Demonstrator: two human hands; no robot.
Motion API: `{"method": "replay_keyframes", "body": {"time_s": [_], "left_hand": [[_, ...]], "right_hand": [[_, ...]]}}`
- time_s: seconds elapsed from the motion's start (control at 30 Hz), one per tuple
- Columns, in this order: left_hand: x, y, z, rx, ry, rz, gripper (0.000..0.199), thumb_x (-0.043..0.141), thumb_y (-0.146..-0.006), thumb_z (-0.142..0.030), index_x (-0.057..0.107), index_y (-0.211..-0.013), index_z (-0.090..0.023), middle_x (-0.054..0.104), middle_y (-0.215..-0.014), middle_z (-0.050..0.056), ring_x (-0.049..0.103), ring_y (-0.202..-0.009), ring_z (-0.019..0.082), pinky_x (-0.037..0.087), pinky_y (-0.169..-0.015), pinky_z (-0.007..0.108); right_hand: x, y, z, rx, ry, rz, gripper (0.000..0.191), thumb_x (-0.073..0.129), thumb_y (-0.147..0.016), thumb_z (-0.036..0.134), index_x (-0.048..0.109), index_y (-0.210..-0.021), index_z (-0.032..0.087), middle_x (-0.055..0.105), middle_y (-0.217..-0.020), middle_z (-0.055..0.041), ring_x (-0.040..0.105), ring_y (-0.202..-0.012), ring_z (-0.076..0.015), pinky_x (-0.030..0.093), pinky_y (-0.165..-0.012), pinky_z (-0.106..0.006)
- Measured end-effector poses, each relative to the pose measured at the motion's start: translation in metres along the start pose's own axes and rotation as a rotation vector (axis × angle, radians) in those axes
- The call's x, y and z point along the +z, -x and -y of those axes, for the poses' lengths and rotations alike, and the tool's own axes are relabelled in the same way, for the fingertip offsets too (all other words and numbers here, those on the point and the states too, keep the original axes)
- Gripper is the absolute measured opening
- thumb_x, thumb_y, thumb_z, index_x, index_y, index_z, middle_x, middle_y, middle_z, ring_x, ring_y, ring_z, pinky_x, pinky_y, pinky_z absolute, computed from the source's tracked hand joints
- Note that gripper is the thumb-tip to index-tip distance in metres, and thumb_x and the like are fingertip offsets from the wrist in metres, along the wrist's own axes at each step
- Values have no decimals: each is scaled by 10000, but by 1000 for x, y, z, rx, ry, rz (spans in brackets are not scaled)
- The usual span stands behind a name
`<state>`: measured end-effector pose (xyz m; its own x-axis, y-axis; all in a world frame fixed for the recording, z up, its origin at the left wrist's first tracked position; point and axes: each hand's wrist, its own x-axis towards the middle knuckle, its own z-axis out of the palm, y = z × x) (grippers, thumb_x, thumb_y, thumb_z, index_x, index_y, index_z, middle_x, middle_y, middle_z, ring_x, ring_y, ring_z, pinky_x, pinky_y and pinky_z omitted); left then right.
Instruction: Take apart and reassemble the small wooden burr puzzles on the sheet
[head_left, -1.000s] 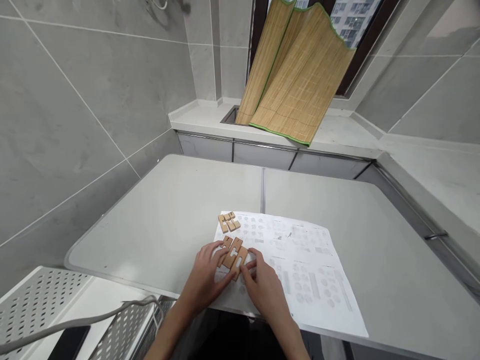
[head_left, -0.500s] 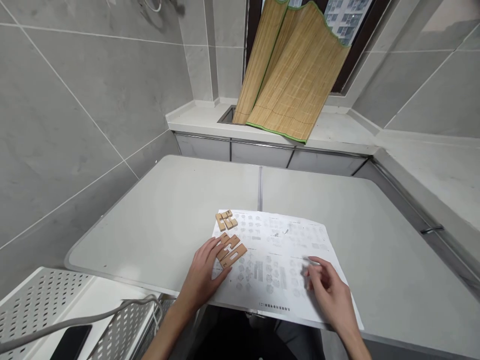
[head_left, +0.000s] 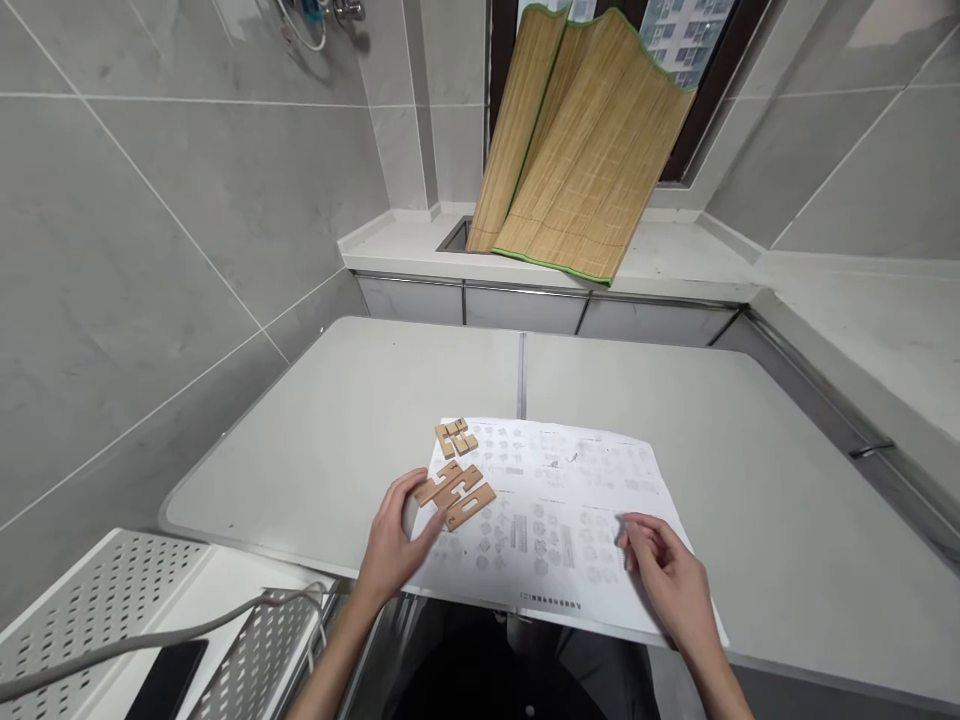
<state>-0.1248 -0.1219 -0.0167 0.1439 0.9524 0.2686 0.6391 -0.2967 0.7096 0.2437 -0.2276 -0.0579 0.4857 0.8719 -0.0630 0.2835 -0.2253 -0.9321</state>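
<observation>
My left hand [head_left: 397, 535] rests at the left side of a group of flat brown wooden puzzle pieces [head_left: 456, 492]. Its thumb and fingers are spread, with the tips at or touching the edges of the pieces. These pieces have cut-out notches and slots, plus small dark marks. Just beyond them lies a second group of smaller, lighter wooden pieces [head_left: 455, 438]. Both groups are on a printed white sheet [head_left: 525, 560] with rows of small diagrams. My right hand [head_left: 667, 570] lies over the sheet's right side, fingers loosely curled and apart, holding nothing visible.
The pale folding table [head_left: 360, 400] has a seam down its middle. A white perforated rack [head_left: 97, 590] with a grey cable [head_left: 225, 628] and a dark phone [head_left: 169, 680] stands at the lower left. Beyond the table, a bamboo mat [head_left: 592, 150] leans on a white counter [head_left: 675, 260].
My left hand has drawn back leftward from over the brown pieces, uncovering more of them. My right hand stays near the same spot, its fingers slightly more curled. The view has shifted slightly.
</observation>
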Motion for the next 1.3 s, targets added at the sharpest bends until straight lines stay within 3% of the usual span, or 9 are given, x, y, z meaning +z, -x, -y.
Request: {"method": "replay_keyframes", "body": {"time_s": [0.13, 0.37, 0.7, 1.3], "left_hand": [[1, 1, 7, -100, 10, -166, 267, 560, -959, -318, 627, -1198, -219, 723, -1219, 100, 687, -1151, 283, 534, -1056, 469], [6, 2, 15, -39, -22, -134, 317, 504, -902, -214, 589, -1208, -220, 730, -1185, 89, 696, -1148, 278, 535, -1041, 460], [10, 0, 24, -33, 16, -118, 261, 569, -955, -349, 589, -1187, -230, 714, -1195, 103, 677, -1166, 303, 522, -1047, 495], [5, 1, 13, -82, 5, -99, 254, 494, -993, -338, 605, -1191, -225, 719, -1220, 107, 659, -1186, 303, 495, -1059, 494]], "right_hand": [[0, 0, 1, -16, -13, -1, 426, 605, -963, 614, 696, -1073, 213, 703, -760, -31, 597, -617, -172, 496, -639, -288], [1, 0, 5, -39, -34, -12, 423, 615, -948, 607, 700, -1051, 206, 714, -765, -37, 592, -613, -170, 497, -637, -283], [2, -3, -6, -70, -27, -18, 442, 605, -954, 623, 691, -1058, 202, 716, -766, -44, 598, -614, -178, 493, -642, -289], [2, -1, -1, -46, -50, -32, 467, 626, -933, 634, 709, -1056, 192, 716, -757, -54, 595, -596, -176, 505, -610, -292]]}}
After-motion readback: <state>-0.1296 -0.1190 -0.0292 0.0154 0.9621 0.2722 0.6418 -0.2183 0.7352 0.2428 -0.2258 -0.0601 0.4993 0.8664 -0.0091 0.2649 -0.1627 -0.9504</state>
